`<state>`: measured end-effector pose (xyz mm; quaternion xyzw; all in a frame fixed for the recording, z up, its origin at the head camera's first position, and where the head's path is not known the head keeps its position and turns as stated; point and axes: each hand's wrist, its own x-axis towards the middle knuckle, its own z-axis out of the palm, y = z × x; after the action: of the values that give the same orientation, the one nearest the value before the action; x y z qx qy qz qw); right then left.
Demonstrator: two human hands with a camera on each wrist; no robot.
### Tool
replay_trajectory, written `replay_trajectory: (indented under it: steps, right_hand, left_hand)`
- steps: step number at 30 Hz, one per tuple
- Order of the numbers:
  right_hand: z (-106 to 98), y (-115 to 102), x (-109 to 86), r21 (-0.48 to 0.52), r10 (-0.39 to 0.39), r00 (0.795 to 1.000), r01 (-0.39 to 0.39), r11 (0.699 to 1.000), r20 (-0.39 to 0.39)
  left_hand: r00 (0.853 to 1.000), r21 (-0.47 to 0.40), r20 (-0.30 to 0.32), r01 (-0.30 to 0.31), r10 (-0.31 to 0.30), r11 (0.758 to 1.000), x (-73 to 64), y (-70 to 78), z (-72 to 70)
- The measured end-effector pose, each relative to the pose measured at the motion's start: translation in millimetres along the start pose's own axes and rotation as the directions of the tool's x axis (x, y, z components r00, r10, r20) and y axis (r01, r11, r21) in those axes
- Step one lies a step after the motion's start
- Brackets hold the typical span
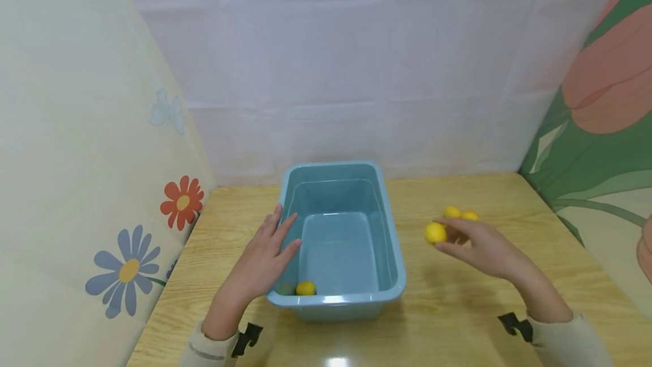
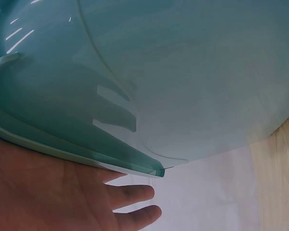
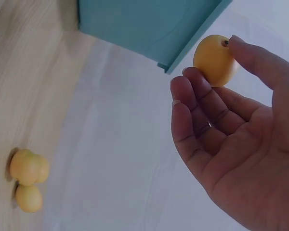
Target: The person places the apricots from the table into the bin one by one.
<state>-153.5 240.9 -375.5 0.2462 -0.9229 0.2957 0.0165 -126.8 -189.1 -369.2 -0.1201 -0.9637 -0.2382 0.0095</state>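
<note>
My right hand (image 1: 481, 245) pinches a small round yellow fruit (image 3: 215, 60) between thumb and fingertips, above the table and right of the blue tub (image 1: 392, 242). A dark stem spot marks the fruit near my thumb. My left hand (image 1: 262, 259) rests on the tub's left rim, fingers spread and fairly straight; in the left wrist view, this hand (image 2: 62, 192) lies along the outer side of the rim. Inside the tub, a yellow fruit (image 1: 306, 288) lies in the near left corner. Several similar fruits (image 3: 28, 198) sit close together on the table, partly behind my right hand in the head view.
The tub stands on a light wood-grain table (image 1: 438, 310). Behind it hangs a creased pale cloth (image 1: 336, 72). Panels with painted flowers stand at the left (image 1: 76, 157) and right. Both wrists wear black straps (image 1: 248, 339) over pale sleeves.
</note>
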Motion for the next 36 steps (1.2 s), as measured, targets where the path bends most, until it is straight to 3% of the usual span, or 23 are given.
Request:
replay_trajectory:
  steps: [36]
  right_hand:
    - [1.3, -61.2, 35.0, 0.080, -0.183, 0.983, 0.182, 0.980, 0.004]
  left_hand:
    - [0.999, 0.057, -0.026, -0.025, 0.026, 0.998, 0.2, 1.6, 0.1]
